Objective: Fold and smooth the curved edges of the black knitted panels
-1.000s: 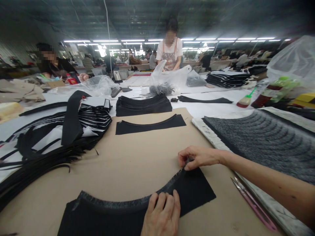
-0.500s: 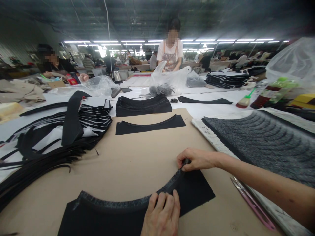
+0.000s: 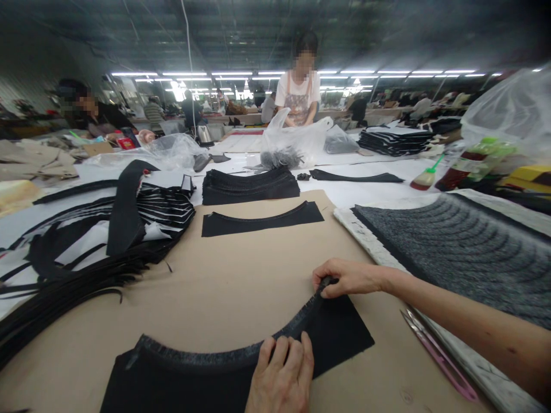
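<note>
Cardboard sheet point(image 3: 241, 269), both hands point(image 3: 279, 373) point(image 3: 350, 277) on black fabric point(image 3: 340, 327)

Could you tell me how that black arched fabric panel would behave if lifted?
The black arched fabric panel is likely floppy: similar black curved strips lie drooped in a heap. Probably light, being thin; its fuzzy grey edge may shed.

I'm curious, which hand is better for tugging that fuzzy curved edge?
Probably the right hand: its fingers pinch the fuzzy edge's end, while the left hand sits lower, pressing on the black fabric.

Matt black cloth point(image 3: 340, 331) on brown paper point(image 3: 258, 269)
</note>
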Demonstrator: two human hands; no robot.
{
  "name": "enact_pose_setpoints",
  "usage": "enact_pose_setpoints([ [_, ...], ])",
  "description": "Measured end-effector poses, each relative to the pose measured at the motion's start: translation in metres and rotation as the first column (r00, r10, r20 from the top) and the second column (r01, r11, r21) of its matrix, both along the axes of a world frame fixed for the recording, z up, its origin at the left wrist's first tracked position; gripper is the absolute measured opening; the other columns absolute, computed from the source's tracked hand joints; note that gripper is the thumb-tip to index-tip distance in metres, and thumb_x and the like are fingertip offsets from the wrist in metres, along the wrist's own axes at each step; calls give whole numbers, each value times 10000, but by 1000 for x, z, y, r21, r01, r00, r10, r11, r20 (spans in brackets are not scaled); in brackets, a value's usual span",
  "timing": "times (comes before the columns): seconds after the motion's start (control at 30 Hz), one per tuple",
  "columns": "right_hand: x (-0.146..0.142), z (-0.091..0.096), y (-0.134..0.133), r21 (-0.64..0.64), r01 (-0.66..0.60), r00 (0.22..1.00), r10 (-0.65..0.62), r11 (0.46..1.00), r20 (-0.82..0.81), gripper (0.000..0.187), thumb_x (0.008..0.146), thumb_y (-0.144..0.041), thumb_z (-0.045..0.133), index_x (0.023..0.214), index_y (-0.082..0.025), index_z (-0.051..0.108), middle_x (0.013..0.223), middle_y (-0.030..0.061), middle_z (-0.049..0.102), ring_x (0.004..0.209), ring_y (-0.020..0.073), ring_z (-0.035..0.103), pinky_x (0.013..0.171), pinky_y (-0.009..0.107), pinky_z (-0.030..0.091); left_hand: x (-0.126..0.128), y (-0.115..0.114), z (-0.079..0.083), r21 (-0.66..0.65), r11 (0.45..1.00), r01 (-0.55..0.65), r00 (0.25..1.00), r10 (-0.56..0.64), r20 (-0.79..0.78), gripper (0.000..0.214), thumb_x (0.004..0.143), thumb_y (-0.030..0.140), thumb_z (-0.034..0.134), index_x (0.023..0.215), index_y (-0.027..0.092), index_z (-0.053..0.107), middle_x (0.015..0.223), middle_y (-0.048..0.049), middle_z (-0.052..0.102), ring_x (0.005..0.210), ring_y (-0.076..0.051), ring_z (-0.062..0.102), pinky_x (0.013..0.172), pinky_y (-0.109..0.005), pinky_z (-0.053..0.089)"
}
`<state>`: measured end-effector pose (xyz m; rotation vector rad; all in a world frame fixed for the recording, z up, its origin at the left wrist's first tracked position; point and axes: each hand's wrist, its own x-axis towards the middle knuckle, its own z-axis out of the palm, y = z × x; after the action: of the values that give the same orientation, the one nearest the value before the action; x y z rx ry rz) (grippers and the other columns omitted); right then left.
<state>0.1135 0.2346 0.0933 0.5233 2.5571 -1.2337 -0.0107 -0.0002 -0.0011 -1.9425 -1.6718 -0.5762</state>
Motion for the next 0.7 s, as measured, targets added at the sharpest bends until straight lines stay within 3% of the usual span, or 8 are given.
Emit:
enact_pose_setpoints([
  [0.4,6,-11,8,-138,49,997,-56,989,-46,213,752,-324,561,800,-127,624,680,-20,494,659,125,426,625,247,339,-1,1,-1,28,1000,-1,1000,1,-1,429,981,153,239,1115,174,645,897,-37,597,863,-173,500,854,-350,349],
  [0.57,7,-6,6,-127,33,998,-40,991,-56,246,785,-330,555,877,-128,660,771,0,563,744,143,482,705,257,368,-1,1,-1,34,999,2,1000,-1,-12,374,962,145,304,1115,173,644,903,-31,597,867,-173,491,846,-350,354],
  [0.7,9,-4,4,-83,22,1000,-24,996,-19,296,707,-320,673,943,-140,677,794,-3,597,730,146,506,658,243,381,0,1,-1,32,999,-8,1000,8,-9,354,951,147,331,1117,178,641,901,-37,597,866,-174,493,846,-348,353],
])
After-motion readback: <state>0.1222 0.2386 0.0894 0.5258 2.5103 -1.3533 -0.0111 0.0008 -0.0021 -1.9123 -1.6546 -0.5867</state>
